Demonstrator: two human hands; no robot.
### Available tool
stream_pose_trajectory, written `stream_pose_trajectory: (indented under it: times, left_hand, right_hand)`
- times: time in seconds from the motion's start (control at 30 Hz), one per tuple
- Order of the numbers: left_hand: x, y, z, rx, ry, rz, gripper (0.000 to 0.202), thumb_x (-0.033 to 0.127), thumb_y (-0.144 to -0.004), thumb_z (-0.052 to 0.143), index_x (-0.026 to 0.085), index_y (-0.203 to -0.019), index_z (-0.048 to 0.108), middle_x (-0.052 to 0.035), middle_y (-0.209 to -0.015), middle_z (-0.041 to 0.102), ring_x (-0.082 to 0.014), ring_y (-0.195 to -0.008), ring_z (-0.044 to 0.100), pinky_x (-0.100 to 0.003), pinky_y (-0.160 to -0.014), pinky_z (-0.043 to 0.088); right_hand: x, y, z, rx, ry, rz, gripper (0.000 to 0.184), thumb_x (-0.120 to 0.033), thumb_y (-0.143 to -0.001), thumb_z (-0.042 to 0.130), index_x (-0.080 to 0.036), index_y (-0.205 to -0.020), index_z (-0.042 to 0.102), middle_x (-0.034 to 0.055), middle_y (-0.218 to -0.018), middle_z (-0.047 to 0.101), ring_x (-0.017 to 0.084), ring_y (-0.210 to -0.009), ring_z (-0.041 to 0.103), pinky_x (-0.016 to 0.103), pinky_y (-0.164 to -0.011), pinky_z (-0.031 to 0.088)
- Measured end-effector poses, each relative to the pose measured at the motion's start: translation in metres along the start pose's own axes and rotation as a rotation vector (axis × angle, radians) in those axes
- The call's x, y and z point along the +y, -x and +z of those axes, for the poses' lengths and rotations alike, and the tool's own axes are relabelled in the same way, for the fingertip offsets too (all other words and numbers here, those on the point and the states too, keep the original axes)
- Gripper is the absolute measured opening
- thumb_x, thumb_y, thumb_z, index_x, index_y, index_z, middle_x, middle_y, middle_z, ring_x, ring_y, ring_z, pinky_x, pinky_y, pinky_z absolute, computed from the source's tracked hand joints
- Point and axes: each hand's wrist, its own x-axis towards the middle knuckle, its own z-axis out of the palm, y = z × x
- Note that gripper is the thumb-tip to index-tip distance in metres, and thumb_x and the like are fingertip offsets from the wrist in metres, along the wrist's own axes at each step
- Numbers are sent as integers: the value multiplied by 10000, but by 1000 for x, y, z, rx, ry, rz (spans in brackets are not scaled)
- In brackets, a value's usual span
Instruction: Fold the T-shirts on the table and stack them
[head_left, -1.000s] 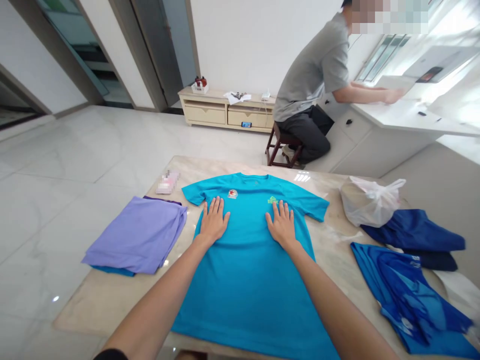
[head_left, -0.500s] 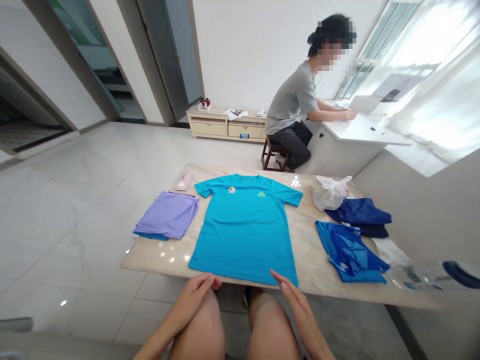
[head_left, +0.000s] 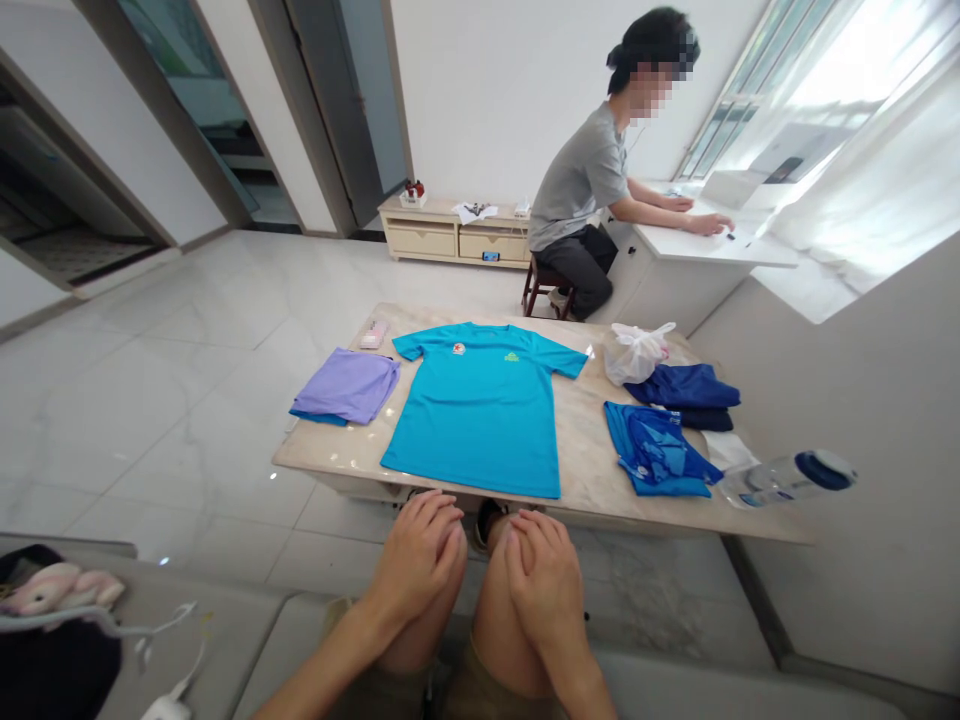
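My left hand (head_left: 421, 552) rests over my left knee, fingers lying along it and holding nothing. On the other knee lies my right hand (head_left: 546, 568), also open and without any object. Just beyond both hands, a turquoise short-sleeved T-shirt (head_left: 480, 410) is spread flat, front side up, on the low marble-look table (head_left: 577, 470). Its hem lies near the table's front edge, apart from my fingers. The chest carries a small round badge and a green logo.
Folded purple clothing (head_left: 346, 385) lies left of the shirt. Folded blue clothing (head_left: 656, 450), navy clothing (head_left: 686, 385), a white plastic bag (head_left: 636, 352) and a clear bottle (head_left: 776, 482) are on the right. Another person (head_left: 581, 190) sits at a white desk (head_left: 697, 235) behind.
Both hands have settled onto my knees, the right one moving away from the shirt's hem. The view has shifted, showing more of the sofa. The shirt lies as before.
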Motion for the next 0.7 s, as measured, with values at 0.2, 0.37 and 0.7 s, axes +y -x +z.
stream_pose_trajectory:
  times: [0.2, 0.37, 0.7]
  left_hand:
    - [29, -33, 33, -12, 266, -136, 232, 165, -1032, 528, 237, -998, 746, -44, -1038, 798, -224, -1025, 734, -385, -960, 582]
    - [52, -46, 55, -61, 197, -109, 215, 131, -1024, 530, 212, -965, 720, -68, -1027, 770, -250, -1038, 704, -422, -987, 559]
    - [52, -34, 31, -226, -248, 257, 134, 207, -1004, 633, 188, -1044, 760, -142, -1089, 773, -332, -1114, 667, -577, -1147, 453]
  right_hand:
    - [26, 6, -12, -19, -72, -19, 279, -289, -1052, 541, -218, -1131, 800, 117, -1233, 778, 287, -1167, 697, 470, -1053, 567]
    - [47, 14, -23, -28, -81, 5, 305, -308, -1062, 537, -228, -1158, 815, 111, -1273, 781, 286, -1205, 712, 481, -1084, 575]
    - [55, 30, -20, 106, -282, 135, 353, -377, -1078, 529, -220, -1206, 818, 129, -1337, 773, 278, -1232, 736, 476, -1081, 607]
